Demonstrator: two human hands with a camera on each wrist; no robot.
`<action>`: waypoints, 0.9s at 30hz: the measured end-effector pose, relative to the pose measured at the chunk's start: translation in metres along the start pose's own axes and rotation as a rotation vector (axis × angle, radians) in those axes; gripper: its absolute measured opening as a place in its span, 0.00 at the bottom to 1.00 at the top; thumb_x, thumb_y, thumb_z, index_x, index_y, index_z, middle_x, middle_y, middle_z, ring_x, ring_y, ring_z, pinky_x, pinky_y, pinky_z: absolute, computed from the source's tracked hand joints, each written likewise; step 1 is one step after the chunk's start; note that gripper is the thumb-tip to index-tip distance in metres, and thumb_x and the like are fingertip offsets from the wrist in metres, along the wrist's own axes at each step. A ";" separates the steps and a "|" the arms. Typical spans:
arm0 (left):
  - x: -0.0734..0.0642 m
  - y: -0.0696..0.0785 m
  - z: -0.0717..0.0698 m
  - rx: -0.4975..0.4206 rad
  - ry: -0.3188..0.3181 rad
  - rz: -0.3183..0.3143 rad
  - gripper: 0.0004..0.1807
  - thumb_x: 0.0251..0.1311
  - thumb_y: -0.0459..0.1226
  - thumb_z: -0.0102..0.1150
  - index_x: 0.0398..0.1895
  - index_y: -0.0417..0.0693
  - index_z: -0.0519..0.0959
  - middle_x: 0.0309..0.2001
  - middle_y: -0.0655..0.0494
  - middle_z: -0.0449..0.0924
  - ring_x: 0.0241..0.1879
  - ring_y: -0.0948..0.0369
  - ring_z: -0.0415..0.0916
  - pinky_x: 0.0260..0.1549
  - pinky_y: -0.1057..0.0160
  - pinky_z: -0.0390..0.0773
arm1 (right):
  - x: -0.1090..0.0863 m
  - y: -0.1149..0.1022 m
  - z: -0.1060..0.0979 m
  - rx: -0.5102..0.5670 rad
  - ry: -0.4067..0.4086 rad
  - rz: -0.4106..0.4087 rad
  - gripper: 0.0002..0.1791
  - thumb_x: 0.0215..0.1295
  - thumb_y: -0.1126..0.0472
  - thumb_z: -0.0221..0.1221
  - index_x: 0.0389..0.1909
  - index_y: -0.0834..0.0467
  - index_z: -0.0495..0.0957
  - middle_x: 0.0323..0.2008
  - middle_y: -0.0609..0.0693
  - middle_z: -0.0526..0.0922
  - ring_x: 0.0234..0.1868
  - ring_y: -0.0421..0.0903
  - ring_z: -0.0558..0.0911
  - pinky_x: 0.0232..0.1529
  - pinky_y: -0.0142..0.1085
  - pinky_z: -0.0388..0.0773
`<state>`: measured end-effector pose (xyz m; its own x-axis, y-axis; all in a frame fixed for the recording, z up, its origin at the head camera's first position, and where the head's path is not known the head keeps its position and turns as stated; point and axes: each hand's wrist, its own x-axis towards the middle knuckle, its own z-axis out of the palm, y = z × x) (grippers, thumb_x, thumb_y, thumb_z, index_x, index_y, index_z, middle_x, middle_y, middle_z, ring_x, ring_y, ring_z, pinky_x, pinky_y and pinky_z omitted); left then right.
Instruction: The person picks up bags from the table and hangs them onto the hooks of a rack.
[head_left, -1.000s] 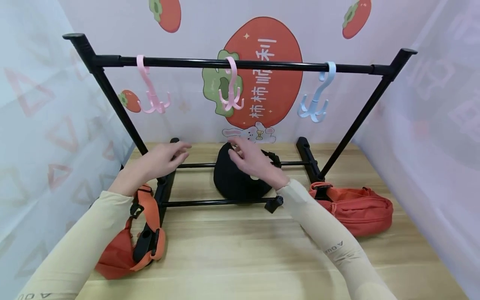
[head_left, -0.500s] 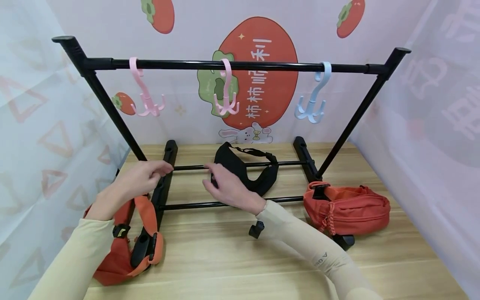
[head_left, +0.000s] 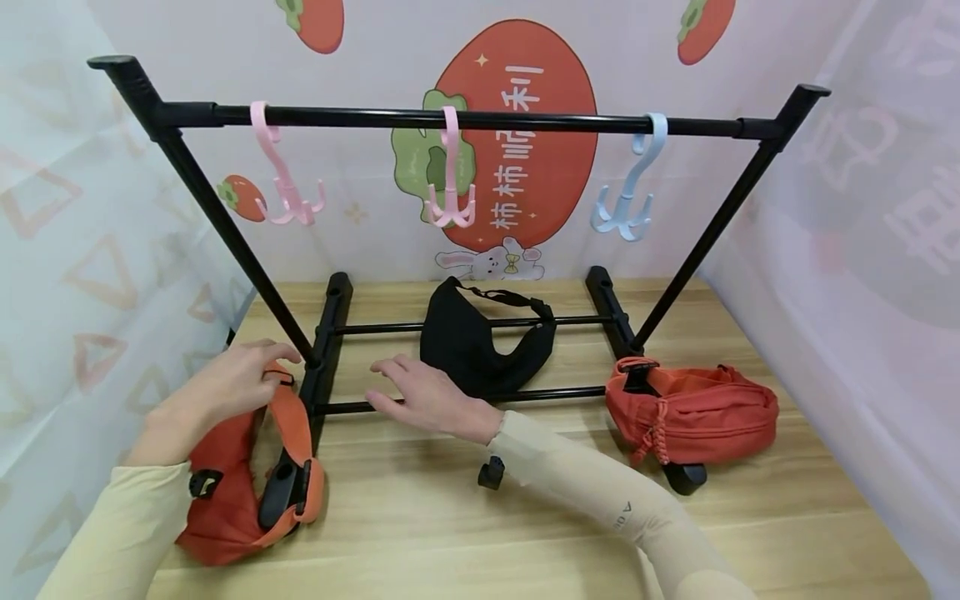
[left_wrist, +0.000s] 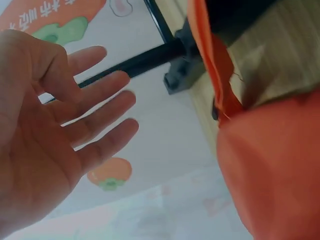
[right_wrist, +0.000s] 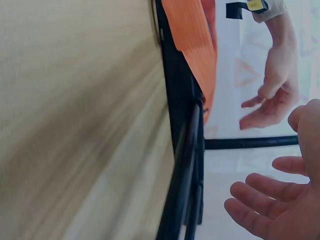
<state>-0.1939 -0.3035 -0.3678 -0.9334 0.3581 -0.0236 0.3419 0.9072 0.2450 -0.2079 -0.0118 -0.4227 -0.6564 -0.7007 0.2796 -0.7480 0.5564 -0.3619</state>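
Note:
An orange-red waist bag (head_left: 228,517) with an orange strap (head_left: 291,421) lies over the rack's left foot. My left hand (head_left: 217,387) hovers above that bag's far end, its fingers loosely extended and holding nothing. In the left wrist view, a gap separates the left hand (left_wrist: 65,110) from the bag (left_wrist: 275,170). My right hand (head_left: 431,396) is in the air over the rack's front lower bar, with fingers spread and nothing held. Just beyond it, a black waist bag (head_left: 472,350) lies across the lower bars. In the right wrist view, the right hand (right_wrist: 280,195) has its fingers extended.
A black rack's top bar (head_left: 525,121) carries two pink hooks (head_left: 450,179) and a blue hook (head_left: 630,187). Another red waist bag (head_left: 705,417) rests by the right foot. A small black block-like piece (head_left: 491,472) shows below my right wrist. Printed curtains surround the wooden table (head_left: 420,533).
Both hands have moved down and left. My right hand has left the black bag, which now lies flatter across the lower bars. My left hand has come over the left red bag.

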 end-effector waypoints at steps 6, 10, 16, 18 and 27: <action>0.002 -0.014 0.005 0.095 0.045 0.063 0.25 0.54 0.24 0.44 0.56 0.39 0.77 0.58 0.32 0.73 0.54 0.36 0.70 0.45 0.43 0.73 | 0.002 -0.009 0.008 -0.005 -0.021 -0.030 0.25 0.75 0.43 0.47 0.62 0.54 0.72 0.57 0.49 0.80 0.54 0.41 0.81 0.52 0.32 0.78; 0.000 -0.025 0.008 0.132 0.036 0.067 0.25 0.55 0.24 0.48 0.59 0.37 0.74 0.59 0.28 0.70 0.59 0.30 0.64 0.55 0.32 0.66 | 0.008 -0.017 0.010 0.041 -0.020 -0.059 0.22 0.75 0.45 0.47 0.59 0.54 0.74 0.55 0.48 0.81 0.52 0.39 0.82 0.52 0.28 0.77; -0.004 -0.040 0.013 0.158 -0.040 -0.009 0.31 0.56 0.29 0.60 0.65 0.40 0.67 0.64 0.23 0.60 0.61 0.26 0.57 0.53 0.27 0.63 | 0.015 -0.027 0.017 0.100 -0.072 -0.069 0.18 0.75 0.47 0.47 0.51 0.53 0.78 0.44 0.42 0.84 0.39 0.30 0.79 0.44 0.20 0.73; -0.003 -0.042 0.016 0.167 -0.081 -0.038 0.34 0.56 0.32 0.63 0.68 0.41 0.64 0.66 0.23 0.56 0.63 0.25 0.52 0.54 0.25 0.60 | 0.015 -0.030 0.024 0.110 -0.105 -0.077 0.17 0.75 0.48 0.47 0.50 0.53 0.79 0.40 0.40 0.84 0.35 0.27 0.77 0.40 0.17 0.71; 0.005 -0.031 0.026 0.127 -0.212 -0.118 0.41 0.53 0.35 0.70 0.70 0.44 0.63 0.70 0.23 0.47 0.69 0.25 0.39 0.61 0.25 0.50 | 0.004 -0.044 0.063 0.031 -0.204 -0.069 0.15 0.75 0.46 0.47 0.50 0.47 0.77 0.37 0.36 0.83 0.34 0.25 0.77 0.31 0.16 0.70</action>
<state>-0.2058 -0.3239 -0.4007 -0.9286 0.2740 -0.2502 0.2553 0.9611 0.1052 -0.1717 -0.0673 -0.4614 -0.5680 -0.8143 0.1198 -0.7849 0.4921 -0.3765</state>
